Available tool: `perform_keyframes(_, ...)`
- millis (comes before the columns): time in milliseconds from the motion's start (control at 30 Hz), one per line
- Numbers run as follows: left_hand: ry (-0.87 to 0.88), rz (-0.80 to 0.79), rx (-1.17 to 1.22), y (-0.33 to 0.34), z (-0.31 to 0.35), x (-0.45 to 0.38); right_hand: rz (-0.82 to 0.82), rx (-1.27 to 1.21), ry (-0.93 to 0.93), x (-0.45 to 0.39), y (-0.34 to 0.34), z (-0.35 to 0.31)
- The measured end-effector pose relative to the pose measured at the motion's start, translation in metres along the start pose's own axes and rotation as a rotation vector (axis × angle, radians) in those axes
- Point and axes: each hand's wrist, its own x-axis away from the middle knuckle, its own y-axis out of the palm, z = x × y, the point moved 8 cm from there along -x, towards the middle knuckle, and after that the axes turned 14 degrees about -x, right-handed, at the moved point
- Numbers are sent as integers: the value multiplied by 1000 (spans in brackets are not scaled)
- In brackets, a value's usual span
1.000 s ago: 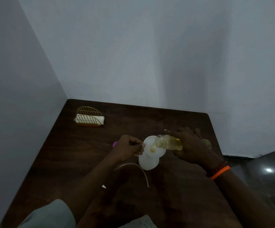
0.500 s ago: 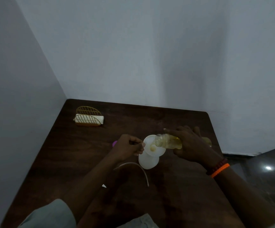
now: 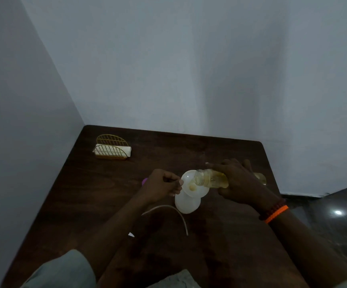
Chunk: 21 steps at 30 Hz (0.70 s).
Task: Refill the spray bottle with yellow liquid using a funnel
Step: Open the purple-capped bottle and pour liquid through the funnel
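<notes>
While hands [image 3: 239, 183] pour, napkin holder [image 3: 112, 149] stands well apart.

Both forearms are bare from elbow to wrist. The left arm wears a pale grey-green sleeve [image 3: 64, 271], loosely bunched at the elbow, at seven o'clock in the view. The right wrist carries two bands touching side by side: an orange wristband [image 3: 276, 214] and a dark beaded bracelet [image 3: 272, 207], at four o'clock.
</notes>
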Motion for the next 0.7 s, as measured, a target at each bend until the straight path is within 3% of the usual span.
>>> perform_keyframes(700,15,-5,-26,1,2,-1,-17,40,8,-1,-6,2)
